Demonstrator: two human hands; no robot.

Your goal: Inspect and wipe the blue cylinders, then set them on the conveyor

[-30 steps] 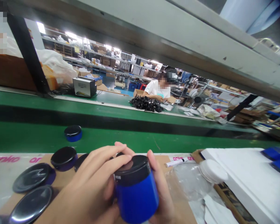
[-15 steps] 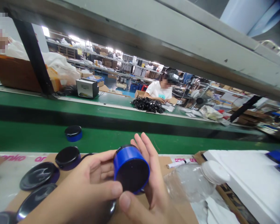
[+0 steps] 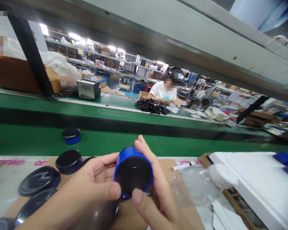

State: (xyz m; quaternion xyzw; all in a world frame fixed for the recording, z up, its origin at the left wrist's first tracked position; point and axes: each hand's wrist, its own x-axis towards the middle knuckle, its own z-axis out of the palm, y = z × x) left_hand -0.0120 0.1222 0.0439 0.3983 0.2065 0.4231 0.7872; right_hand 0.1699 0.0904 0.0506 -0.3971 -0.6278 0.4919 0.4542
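Note:
Both hands hold one small round speaker (image 3: 134, 174) with a blue rim and a dark, flat face turned towards me. My left hand (image 3: 98, 179) grips its left side, thumb at the lower left of the rim. Around the right side curls my right hand (image 3: 156, 188), fingers behind the rim and thumb at the bottom edge of the face. Left of my hands, several similar blue pieces with glossy black tops lie on cardboard, including one black-topped piece (image 3: 68, 162). Another blue piece (image 3: 71, 136) sits farther off on the green belt (image 3: 105, 137).
On the right are a clear plastic bottle (image 3: 194, 185) with a white cap, a white marker (image 3: 181, 167) and a white foam slab (image 3: 249, 179). Across the belt, a person (image 3: 163, 91) sits behind a pile of black cables (image 3: 151, 106). A grey beam (image 3: 144, 38) crosses overhead.
The speaker has tilted so its dark face turns more fully towards me. My right thumb has shifted slightly right along its lower edge, and the right fingers sit closer around the rim.

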